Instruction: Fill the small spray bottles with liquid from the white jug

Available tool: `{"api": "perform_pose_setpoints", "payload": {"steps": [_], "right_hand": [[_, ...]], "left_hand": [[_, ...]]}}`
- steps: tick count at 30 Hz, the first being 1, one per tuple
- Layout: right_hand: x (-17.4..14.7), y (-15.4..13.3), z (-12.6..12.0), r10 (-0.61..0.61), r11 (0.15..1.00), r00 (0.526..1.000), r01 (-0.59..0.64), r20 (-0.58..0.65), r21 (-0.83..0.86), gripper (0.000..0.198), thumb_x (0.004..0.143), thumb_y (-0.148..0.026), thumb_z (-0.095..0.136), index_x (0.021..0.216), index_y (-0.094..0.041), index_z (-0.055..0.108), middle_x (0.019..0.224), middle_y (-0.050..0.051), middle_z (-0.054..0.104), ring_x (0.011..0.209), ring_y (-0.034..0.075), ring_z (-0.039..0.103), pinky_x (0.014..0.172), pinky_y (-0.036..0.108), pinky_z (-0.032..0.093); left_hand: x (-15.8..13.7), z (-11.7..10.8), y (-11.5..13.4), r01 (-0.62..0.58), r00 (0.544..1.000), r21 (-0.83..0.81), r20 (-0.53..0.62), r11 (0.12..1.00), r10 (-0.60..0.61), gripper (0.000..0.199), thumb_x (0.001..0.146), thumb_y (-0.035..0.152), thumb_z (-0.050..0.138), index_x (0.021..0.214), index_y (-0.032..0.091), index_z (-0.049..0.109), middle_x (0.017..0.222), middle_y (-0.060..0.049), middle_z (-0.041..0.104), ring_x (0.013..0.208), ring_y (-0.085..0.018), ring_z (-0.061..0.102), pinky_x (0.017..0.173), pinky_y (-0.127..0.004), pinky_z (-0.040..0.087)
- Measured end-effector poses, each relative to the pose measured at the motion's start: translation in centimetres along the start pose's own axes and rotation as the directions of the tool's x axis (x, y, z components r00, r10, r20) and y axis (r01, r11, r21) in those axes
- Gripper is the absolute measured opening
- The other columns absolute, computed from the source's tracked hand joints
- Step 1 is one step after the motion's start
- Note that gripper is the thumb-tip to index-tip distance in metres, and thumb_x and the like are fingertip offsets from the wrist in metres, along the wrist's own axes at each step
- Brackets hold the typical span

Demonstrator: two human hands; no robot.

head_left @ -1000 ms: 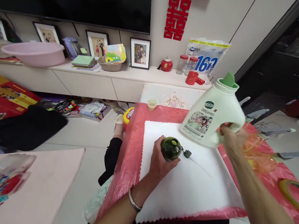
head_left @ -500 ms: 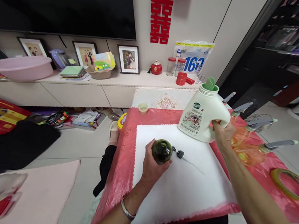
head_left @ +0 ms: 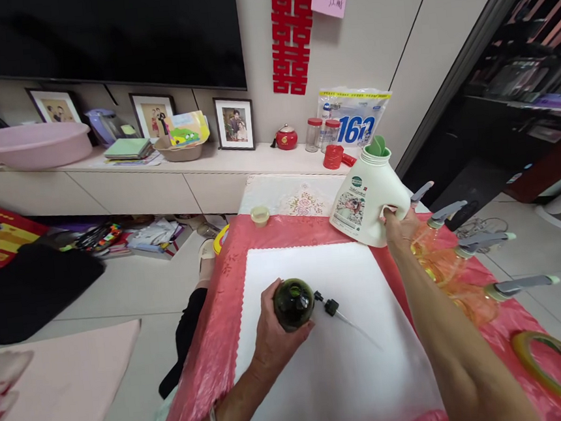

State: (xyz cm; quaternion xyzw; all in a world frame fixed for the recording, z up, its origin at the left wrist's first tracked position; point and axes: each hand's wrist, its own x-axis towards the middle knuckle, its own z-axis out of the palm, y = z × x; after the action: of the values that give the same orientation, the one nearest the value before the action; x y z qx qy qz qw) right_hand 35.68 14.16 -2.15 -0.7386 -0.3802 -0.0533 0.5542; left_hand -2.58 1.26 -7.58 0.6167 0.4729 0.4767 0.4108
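Your left hand (head_left: 271, 323) has its grip wrapped around a small dark green bottle (head_left: 293, 303), fingers curled on its left side and thumb below it, holding it upright on the white cloth (head_left: 324, 377). The bottle's mouth is uncapped and faces up toward you. Just to its right, a black pump head with a thin clear tube (head_left: 336, 310) lies flat on the cloth, apart from the bottle.

Your right hand (head_left: 400, 226) has its grip closed on the handle of a white detergent jug (head_left: 368, 196), which is tilted to the left at the far right corner of the cloth, its green spout uppermost. Whether the jug's base touches the tabletop cannot be told.

The white cloth lies over a pink plastic cover (head_left: 213, 334) on the tabletop. Right of your right arm lie several orange spray bottles (head_left: 455, 274) with grey triggers, and a roll of tape (head_left: 559, 363) sits near the right corner. A small yellowish cup (head_left: 260, 215) stands at the far edge.
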Motion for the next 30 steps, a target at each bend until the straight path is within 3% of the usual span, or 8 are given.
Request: {"api": "perform_pose_setpoints", "payload": {"steps": [5,14,24,30], "right_hand": [[1.0,1.1,1.4,0.061,0.998,0.998,-0.06,-0.002,0.036,0.032,0.105,-0.042,0.066,0.104,-0.01,0.063,0.091,0.003,0.059,0.081,0.013,0.06,0.08,0.028,0.055],[0.9,2.2,3.1,0.131,0.982,0.991,-0.135,0.035,0.136,0.029,0.106,-0.038,0.065,0.103,-0.009,0.062,0.089,0.002,0.059,0.076,0.011,0.059,0.072,0.023,0.056],[-0.8,-0.4,6.2,0.078,0.979,0.969,-0.119,0.236,0.165,0.029,0.106,-0.038,0.065,0.105,-0.009,0.063,0.09,0.002,0.059,0.076,0.011,0.059,0.072,0.023,0.056],[-0.4,-1.3,5.2,0.097,0.993,0.926,-0.112,0.364,0.021,0.029,0.105,-0.038,0.067,0.109,-0.01,0.064,0.099,0.005,0.062,0.087,0.014,0.062,0.082,0.03,0.058]], "left_hand": [[-0.2,0.4,-0.8,0.024,1.0,0.003,-0.018,1.0,-0.024,0.093,0.065,0.034,0.083,0.147,0.023,0.04,0.141,-0.014,0.058,0.131,-0.034,0.059,0.114,-0.057,0.047],[-0.4,0.5,-1.2,0.019,0.999,0.005,-0.035,1.0,-0.019,0.092,0.065,0.034,0.083,0.147,0.025,0.042,0.141,-0.013,0.059,0.129,-0.034,0.061,0.111,-0.054,0.05],[-0.2,0.0,-0.2,0.034,0.999,0.026,0.01,0.999,-0.034,0.092,0.064,0.029,0.083,0.146,0.023,0.041,0.142,-0.014,0.057,0.131,-0.033,0.06,0.114,-0.054,0.049],[-0.2,0.2,-0.5,0.033,0.999,0.017,-0.016,0.999,-0.032,0.093,0.063,0.029,0.083,0.146,0.024,0.041,0.143,-0.013,0.057,0.132,-0.033,0.059,0.114,-0.054,0.048]]}}
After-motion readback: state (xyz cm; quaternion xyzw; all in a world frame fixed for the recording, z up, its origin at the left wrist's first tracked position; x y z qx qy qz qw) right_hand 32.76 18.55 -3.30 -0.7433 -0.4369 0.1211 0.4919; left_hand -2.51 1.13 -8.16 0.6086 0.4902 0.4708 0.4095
